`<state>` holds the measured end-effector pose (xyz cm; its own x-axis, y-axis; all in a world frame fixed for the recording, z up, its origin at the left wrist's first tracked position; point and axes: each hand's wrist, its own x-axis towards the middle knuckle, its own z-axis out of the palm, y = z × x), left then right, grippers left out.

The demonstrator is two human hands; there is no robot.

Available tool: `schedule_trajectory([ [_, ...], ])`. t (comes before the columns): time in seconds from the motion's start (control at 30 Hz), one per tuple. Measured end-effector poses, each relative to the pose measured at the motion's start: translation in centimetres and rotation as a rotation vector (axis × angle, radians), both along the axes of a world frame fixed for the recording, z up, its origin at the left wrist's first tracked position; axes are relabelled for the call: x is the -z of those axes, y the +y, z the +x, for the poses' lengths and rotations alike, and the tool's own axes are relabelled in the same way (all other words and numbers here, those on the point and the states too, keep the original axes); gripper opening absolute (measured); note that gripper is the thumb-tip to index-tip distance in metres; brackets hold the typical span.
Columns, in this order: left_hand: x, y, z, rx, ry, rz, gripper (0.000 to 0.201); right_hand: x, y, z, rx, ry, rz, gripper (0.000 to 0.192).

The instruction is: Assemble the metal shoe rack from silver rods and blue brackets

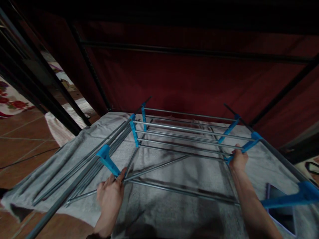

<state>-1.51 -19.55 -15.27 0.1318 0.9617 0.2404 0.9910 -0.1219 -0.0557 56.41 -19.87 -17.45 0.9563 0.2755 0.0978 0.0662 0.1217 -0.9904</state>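
A rack of thin grey metal rods (194, 128) and blue plastic brackets stands on a grey blanket. My left hand (111, 191) is closed around the lower end of the near left blue bracket (109, 165). A loose-looking rod (159, 166) runs slantwise under those fingers, and another rod (184, 190) stretches right from beside them. My right hand (239, 160) is closed on the lower part of a right-side blue bracket (250, 143), where rods meet it. Nearer me on the right, another blue bracket (291, 199) hangs on the side tube. My palms hide the exact grips.
Several spare rods (107, 154) lie on the blanket (174, 219) at the left. A dark, purple-edged flat object (281, 212) is at the right. Dark red fabric (174, 83) with black frame bars (186, 51) rises behind. Tiled floor (22, 139) shows at the left.
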Motion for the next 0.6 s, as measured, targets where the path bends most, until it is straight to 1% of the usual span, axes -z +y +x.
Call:
schedule_trajectory([
  [0.1, 0.3, 1.3, 0.3, 0.007, 0.001, 0.003, 0.051, -0.2, 1.0, 0.0, 0.071, -0.005, -0.007, 0.04],
  [0.2, 0.5, 2.3, 0.6, 0.011, -0.001, 0.004, 0.051, -0.3, 2.1, 0.3, 0.057, -0.03, -0.022, 0.042],
  [0.33, 0.4, 3.1, 1.2, 0.008, -0.002, -0.014, 0.05, -0.1, 3.1, 0.8, 0.051, -0.067, -0.037, 0.041],
  [0.47, 0.3, 3.5, 1.5, 0.005, -0.029, -0.007, 0.048, 0.3, 3.8, 0.9, 0.057, -0.078, -0.049, 0.039],
  [0.6, 0.6, 4.0, 1.6, 0.001, -0.019, -0.013, 0.049, 0.9, 4.4, 1.1, 0.062, -0.084, -0.057, 0.043],
])
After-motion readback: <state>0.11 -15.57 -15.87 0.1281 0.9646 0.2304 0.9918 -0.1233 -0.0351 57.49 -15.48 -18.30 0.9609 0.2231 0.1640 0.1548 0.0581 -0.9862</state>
